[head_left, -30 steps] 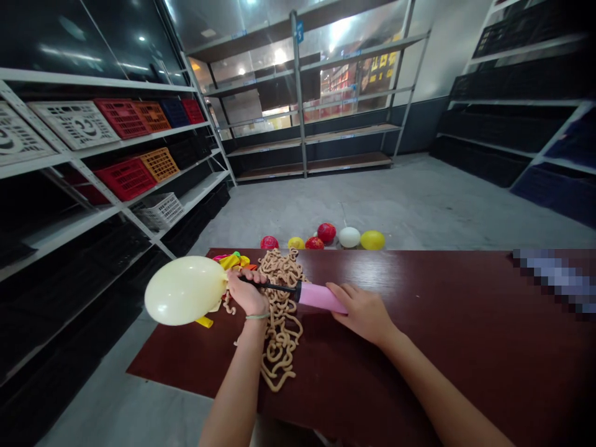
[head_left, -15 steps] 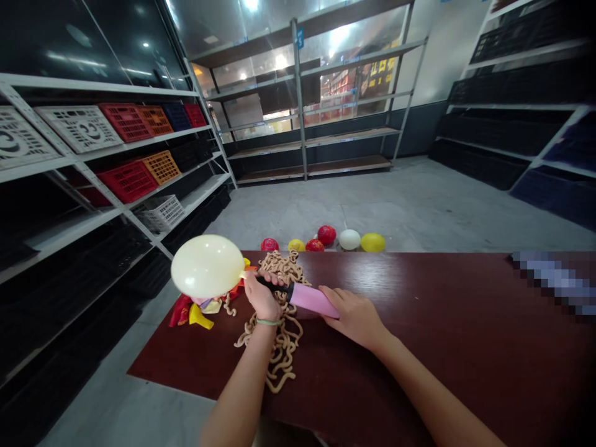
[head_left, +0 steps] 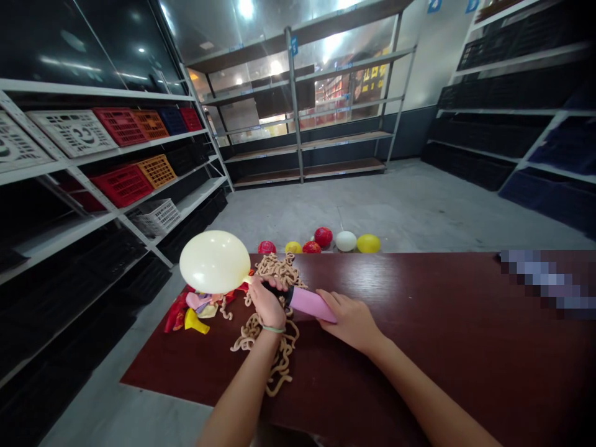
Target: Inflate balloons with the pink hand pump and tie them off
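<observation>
A pale cream balloon (head_left: 215, 262), blown up round, sits at the nozzle end of a hand balloon pump (head_left: 311, 304) with a pink barrel and a black front part. My left hand (head_left: 270, 304) is wrapped round the black part and presses the balloon's neck; its fingers partly hide the nozzle. Around the far end of the pink barrel, my right hand (head_left: 349, 318) is closed. Below the pump lies a tangle of tan wavy cords (head_left: 279, 268), whose exact kind I cannot tell. Flat, uninflated balloons (head_left: 196, 321) in red, yellow, pink and purple lie left of my left hand.
Everything rests on a dark red-brown table (head_left: 410, 347). Beyond its far edge, several inflated balloons (head_left: 345, 241) lie on the grey floor. A blurred-out patch (head_left: 544, 273) covers something at the table's right. Racks with plastic crates (head_left: 121, 185) stand on the left.
The cream balloon has shifted slightly right and up and looks a little different in tilt. Both hands keep their hold on the pump. The whole view has moved slightly.
</observation>
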`<state>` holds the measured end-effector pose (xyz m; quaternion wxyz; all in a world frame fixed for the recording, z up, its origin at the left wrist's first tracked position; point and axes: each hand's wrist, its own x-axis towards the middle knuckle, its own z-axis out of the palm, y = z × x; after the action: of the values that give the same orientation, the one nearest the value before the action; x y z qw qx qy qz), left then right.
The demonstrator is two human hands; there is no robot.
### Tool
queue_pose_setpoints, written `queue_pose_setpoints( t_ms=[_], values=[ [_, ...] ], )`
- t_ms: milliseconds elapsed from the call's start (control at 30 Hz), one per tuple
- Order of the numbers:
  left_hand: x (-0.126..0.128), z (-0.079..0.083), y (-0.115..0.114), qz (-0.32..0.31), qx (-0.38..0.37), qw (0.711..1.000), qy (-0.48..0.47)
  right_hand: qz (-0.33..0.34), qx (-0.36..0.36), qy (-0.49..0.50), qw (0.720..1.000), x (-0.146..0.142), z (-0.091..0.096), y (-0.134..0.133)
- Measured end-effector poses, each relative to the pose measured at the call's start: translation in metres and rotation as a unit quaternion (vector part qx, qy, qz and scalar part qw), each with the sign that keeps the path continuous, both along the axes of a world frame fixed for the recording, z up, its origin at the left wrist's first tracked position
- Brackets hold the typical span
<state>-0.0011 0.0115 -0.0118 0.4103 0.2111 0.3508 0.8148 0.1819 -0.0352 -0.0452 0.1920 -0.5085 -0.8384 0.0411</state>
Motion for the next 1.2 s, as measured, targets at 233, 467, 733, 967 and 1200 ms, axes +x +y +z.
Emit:
queue_pose_setpoints(
  t_ms=[233,467,733,967,1200],
  values=[
    [-0.023,0.002,0.012,0.042,-0.052,0.997,-0.025,0.001,0.033,-0.008,0.999,0.015,0.002,0.011],
    [-0.072,0.022,0.014,0.161,-0.008,0.986,-0.042,-0.060,0.042,-0.004,0.997,0.035,0.000,0.020],
    [-0.053,0.030,0.016,0.063,0.035,0.996,0.045,0.019,0.029,-0.010,0.999,0.033,0.003,0.018],
    [-0.025,0.014,0.020,-0.118,0.017,0.975,0.188,0.081,0.007,0.011,0.997,0.033,0.011,0.015],
    [-0.023,-0.002,0.009,-0.170,-0.142,0.781,0.584,0.095,0.045,0.032,0.994,0.032,0.015,0.013]
  ],
)
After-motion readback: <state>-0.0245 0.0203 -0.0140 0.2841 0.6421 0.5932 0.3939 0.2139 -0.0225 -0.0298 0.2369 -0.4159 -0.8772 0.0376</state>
